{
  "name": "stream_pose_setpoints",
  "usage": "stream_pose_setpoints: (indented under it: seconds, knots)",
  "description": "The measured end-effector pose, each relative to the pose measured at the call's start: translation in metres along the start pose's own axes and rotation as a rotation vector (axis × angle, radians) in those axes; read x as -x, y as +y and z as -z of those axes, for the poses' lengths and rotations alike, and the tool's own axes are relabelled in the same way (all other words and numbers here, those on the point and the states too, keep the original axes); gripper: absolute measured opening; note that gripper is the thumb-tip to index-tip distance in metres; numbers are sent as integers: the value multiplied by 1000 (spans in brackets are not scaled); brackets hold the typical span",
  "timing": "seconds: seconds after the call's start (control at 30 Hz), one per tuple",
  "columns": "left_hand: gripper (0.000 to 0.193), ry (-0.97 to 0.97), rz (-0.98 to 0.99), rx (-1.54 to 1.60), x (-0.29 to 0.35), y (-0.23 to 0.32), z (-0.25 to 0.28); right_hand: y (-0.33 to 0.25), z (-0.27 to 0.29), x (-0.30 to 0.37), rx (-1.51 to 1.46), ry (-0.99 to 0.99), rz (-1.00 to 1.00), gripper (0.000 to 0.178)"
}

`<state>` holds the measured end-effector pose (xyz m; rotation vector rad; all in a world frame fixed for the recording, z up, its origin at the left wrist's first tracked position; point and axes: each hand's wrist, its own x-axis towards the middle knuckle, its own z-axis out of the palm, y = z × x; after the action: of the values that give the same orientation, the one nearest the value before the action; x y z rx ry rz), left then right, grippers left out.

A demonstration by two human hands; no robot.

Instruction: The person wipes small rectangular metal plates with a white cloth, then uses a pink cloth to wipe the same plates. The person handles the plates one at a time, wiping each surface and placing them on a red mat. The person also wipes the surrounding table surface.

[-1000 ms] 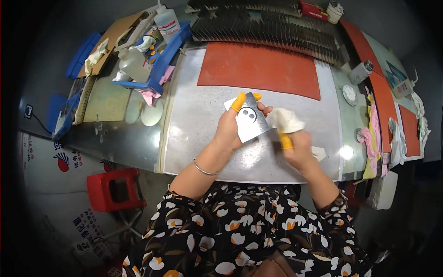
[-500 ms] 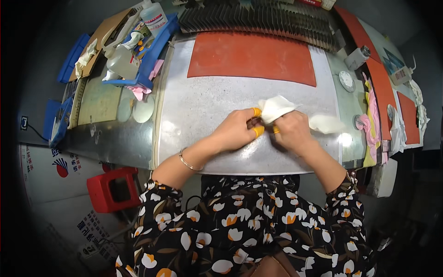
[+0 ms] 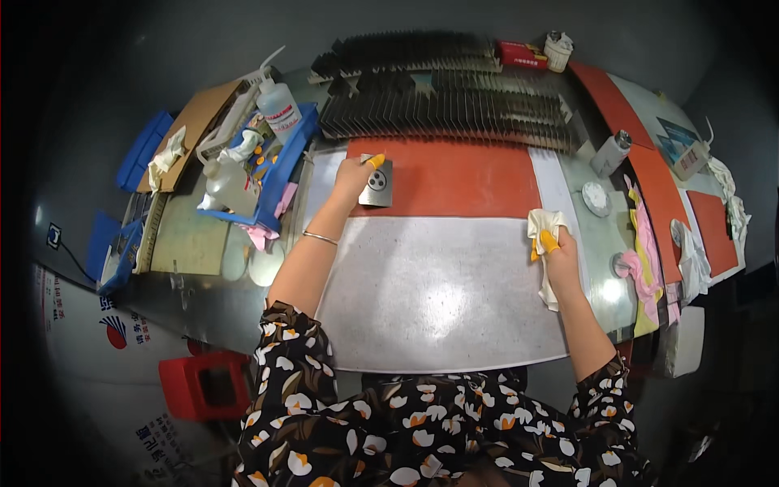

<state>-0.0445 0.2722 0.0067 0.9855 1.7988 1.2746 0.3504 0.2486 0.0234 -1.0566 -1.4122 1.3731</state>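
Note:
My left hand (image 3: 355, 176) is stretched forward to the left end of the red mat (image 3: 458, 180). Its fingers, with a yellow finger cot showing, grip the edge of a small silver metal plate (image 3: 379, 195) with dark round marks, lying on or just above the mat. To the right, over the edge of the white work surface (image 3: 430, 284), my right hand (image 3: 563, 253) is closed on a crumpled white cloth (image 3: 545, 221). Yellow cots cover fingers there too. More white cloth shows below this hand; whether it is the same piece, I cannot tell.
Beyond the mat stand rows of dark upright plates (image 3: 446, 114). A blue tray (image 3: 284, 183) with bottles is at left. A metal-capped bottle (image 3: 612, 154), a small round dish (image 3: 596, 199) and pink and yellow cloths (image 3: 643, 260) lie at right. A red stool (image 3: 203, 385) stands lower left.
My hands, together at the white cloth before, have parted. The left went forward and left and now has the metal plate; the right moved right with the cloth. The view has tilted up.

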Motion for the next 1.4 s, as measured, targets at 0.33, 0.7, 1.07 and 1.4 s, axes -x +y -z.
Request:
stream_pose_setpoints:
  seconds: [0.33, 0.7, 1.07, 1.4]
  knots:
    - [47, 404, -369, -507, 18, -30, 3, 30, -1, -58, -139, 158, 44, 16]
    - [16, 152, -523, -593, -1, 80, 43, 15, 24, 3, -81, 89, -32, 18]
    - [39, 188, -171, -1280, -185, 162, -79, -96, 198, -8, -117, 559, -167, 25]
    - [24, 211, -621, -838, -210, 159, -42, -118, 257, -169, 1523, 40, 415, 19]
